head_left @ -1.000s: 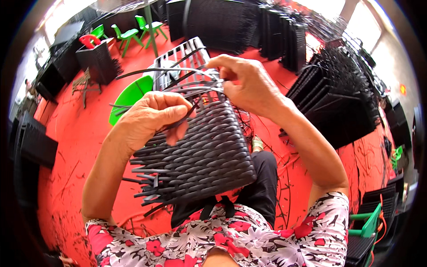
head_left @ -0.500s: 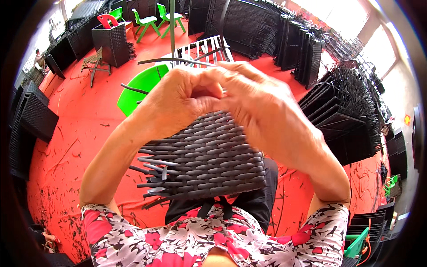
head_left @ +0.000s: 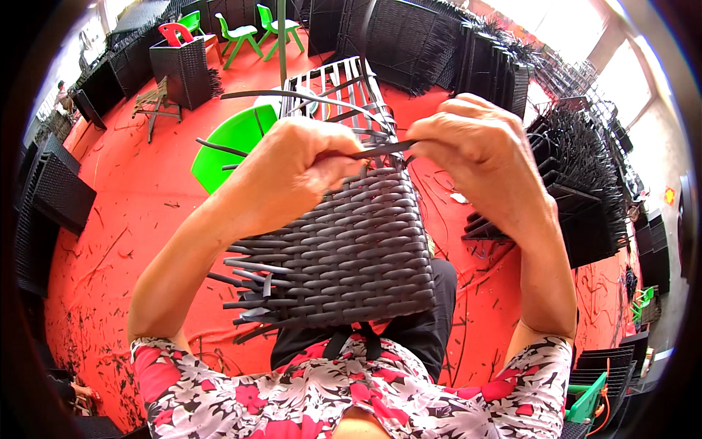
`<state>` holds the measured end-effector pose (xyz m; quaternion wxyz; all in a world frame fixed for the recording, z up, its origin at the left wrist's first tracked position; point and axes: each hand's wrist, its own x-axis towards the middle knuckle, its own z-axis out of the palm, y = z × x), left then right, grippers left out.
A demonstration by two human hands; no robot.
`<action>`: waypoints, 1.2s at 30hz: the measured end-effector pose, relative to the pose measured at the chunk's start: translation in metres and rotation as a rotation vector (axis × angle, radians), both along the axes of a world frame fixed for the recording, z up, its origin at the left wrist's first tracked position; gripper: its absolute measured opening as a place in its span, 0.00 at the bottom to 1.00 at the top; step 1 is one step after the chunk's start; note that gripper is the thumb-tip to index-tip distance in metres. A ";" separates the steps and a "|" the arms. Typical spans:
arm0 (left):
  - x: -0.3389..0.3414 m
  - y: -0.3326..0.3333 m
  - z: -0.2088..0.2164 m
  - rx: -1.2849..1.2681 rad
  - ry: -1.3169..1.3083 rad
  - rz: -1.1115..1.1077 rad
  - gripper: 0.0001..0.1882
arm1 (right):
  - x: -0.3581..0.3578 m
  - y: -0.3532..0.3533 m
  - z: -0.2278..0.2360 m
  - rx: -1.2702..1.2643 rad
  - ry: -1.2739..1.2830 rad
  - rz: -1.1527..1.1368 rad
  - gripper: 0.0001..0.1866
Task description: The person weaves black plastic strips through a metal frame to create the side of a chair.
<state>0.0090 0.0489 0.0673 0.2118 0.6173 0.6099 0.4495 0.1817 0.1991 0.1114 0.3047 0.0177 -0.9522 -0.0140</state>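
The woven panel [head_left: 344, 256] is charcoal black in an over-under weave pattern, and the strip [head_left: 384, 150] is a similar dark shade — the floor [head_left: 110, 212] bright red. The blouse [head_left: 329, 395] carries a crimson, white and black floral print — the trousers [head_left: 442, 300] plain black. The curved plastic piece [head_left: 219, 157] is vivid green.

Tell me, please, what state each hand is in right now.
Left hand: grip closed, holding a black strip.
Right hand: grip closed, holding the same black strip farther right.
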 end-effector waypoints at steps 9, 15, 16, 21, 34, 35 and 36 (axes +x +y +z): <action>-0.003 0.010 -0.007 0.032 -0.124 -0.206 0.07 | -0.012 -0.035 -0.019 0.323 0.200 0.097 0.19; 0.001 0.011 -0.008 -0.227 -0.231 -0.355 0.07 | 0.004 -0.005 -0.037 0.163 0.004 0.119 0.18; -0.002 0.004 -0.014 -0.238 -0.160 -0.288 0.07 | 0.009 0.003 -0.036 0.141 -0.035 0.106 0.17; -0.004 -0.005 -0.020 -0.328 -0.256 -0.124 0.09 | 0.014 0.007 -0.036 0.274 -0.022 0.041 0.13; -0.003 0.034 -0.067 0.315 0.521 0.167 0.08 | 0.019 0.006 -0.041 -0.027 -0.114 -0.160 0.04; -0.004 0.036 -0.069 0.363 0.601 0.202 0.08 | 0.015 0.006 -0.041 -0.080 -0.125 -0.160 0.04; -0.005 0.036 -0.070 0.290 0.619 0.190 0.10 | 0.011 0.005 -0.040 -0.134 -0.136 -0.159 0.04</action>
